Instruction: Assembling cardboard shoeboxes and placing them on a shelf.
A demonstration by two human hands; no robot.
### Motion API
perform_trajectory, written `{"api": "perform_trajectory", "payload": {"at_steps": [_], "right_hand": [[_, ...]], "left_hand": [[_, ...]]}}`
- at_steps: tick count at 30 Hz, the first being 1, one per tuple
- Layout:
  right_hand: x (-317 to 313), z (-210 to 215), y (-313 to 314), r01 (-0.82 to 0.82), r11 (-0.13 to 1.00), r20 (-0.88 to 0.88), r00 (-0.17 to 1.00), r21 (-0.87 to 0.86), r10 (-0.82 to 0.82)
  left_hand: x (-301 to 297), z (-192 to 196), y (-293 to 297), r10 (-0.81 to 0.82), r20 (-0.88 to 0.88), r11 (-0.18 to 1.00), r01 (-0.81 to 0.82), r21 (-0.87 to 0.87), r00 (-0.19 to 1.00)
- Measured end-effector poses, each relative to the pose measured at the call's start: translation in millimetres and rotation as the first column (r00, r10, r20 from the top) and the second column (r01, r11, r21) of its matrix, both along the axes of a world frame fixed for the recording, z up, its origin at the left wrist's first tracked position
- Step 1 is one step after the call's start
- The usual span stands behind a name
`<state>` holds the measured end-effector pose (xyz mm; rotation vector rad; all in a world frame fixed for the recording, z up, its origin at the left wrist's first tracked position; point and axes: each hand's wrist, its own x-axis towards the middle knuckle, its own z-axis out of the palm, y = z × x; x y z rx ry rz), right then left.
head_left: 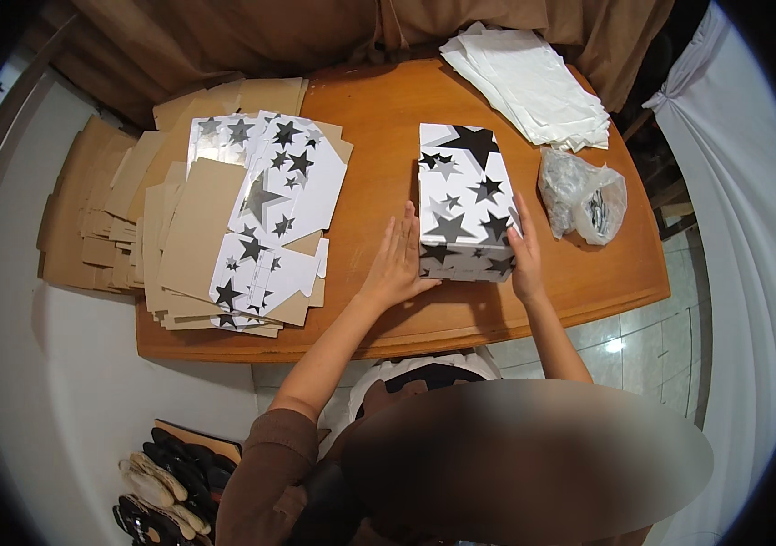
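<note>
A white cardboard box (459, 196) printed with black and grey stars rests on the wooden table in front of me, its lid closed. My left hand (395, 259) lies along the box's left side, fingers stretched out and thumb at the near lower corner. On the opposite side my right hand (525, 255) presses against the near right edge, its fingers pointing away from me. Between them the two hands hold the box. To the left lie stacked flat star-printed cardboard blanks (265, 196), some with their plain brown side up.
White paper sheets (529, 86) are piled at the table's far right. Nearer, a clear plastic bag (584, 196) has small dark things inside. More brown cardboard (88, 200) leans past the table's left edge. Several shoes (165, 482) sit at lower left. Brown curtains (251, 41) hang behind the table (379, 109).
</note>
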<state>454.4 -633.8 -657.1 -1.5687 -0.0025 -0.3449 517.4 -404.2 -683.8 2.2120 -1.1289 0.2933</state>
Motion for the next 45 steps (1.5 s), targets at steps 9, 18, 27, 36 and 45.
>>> {"api": "perform_trajectory", "payload": {"at_steps": [9,18,27,36,45], "right_hand": [[1,26,-20,0.167,0.445,0.264,0.95,-0.88,0.166],[5,-16,-53,0.36,0.209,0.414,0.836,-0.909,0.361],[-26,5,-73,0.271,0.33,0.426,0.519,-0.904,0.741],[-99,37,5,0.104,0.502,0.512,0.125,-0.858,0.85],[-213,138,149,0.143,0.585,0.559,-0.186,-0.798,0.808]], "left_hand": [[0,28,-34,0.058,0.477,0.965,-0.171,0.197,0.877],[-42,13,-73,0.265,0.531,0.9,-0.404,0.162,0.805],[-183,20,-114,0.701,0.477,0.542,-0.831,0.126,0.53],[-336,52,-108,0.751,0.658,-0.02,-0.995,0.094,0.047],[-479,144,-39,0.668,0.7,-0.459,-0.881,0.119,-0.254]]}}
